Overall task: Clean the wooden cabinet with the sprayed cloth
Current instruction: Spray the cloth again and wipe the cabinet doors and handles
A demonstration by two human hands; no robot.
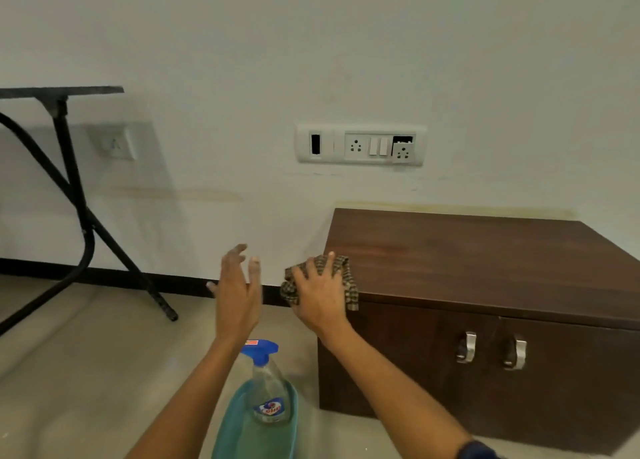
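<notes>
cabinet: the wooden cabinet [485, 261] sits on the floor on the right of my feed, back against the wall, both doors closed with two metal handles [465, 347] side by side
cloth: the checked cloth [350, 290] is bunched on the cabinet's top at the front left corner, with one end hanging over the edge
right hand: my right hand [320, 297] lies flat on top of the cloth with the fingers splayed, pressing it down, not really gripping it
left hand: my left hand [239, 292] is up in the air just left of the cabinet, fingers spread, holding nothing and touching nothing
spray bottle: the spray bottle [268, 389] with the blue trigger stands upright in a teal basin [242, 438] on the floor, under my forearms
wall: there's a white switch panel [360, 145] above the cabinet
far left: a folding table [74, 195] with black legs
</notes>
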